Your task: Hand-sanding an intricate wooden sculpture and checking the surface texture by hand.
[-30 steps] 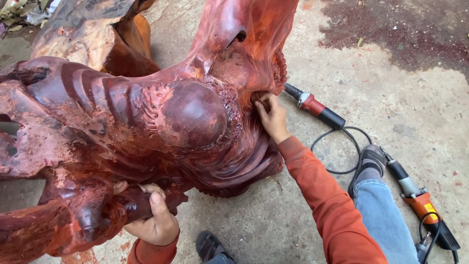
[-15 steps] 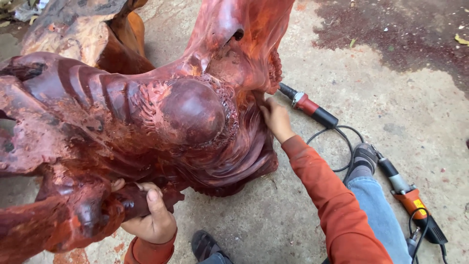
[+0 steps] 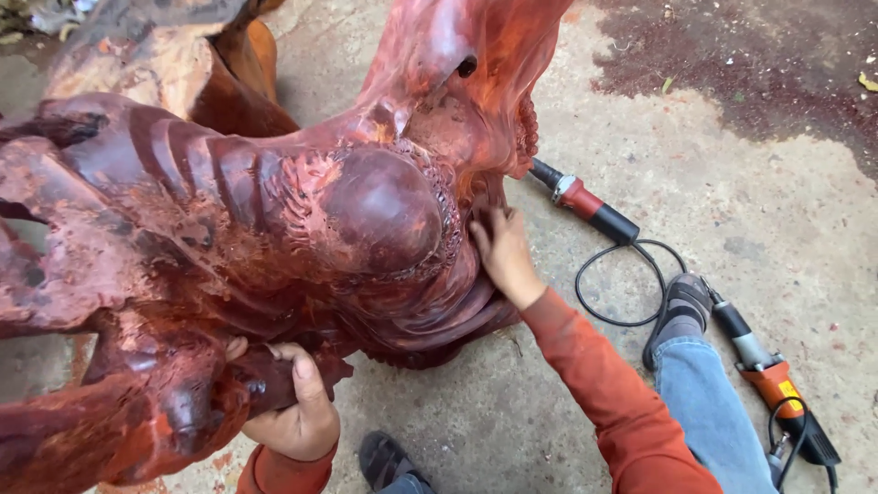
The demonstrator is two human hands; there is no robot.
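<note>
Filling the left and centre of the frame, the large red carved wood sculpture stands on the concrete floor. At lower left, the left hand has its fingers clenched around a carved knob; the right hand presses flat against carved folds, fingers spread. Two corded grinders lie at right.
</note>
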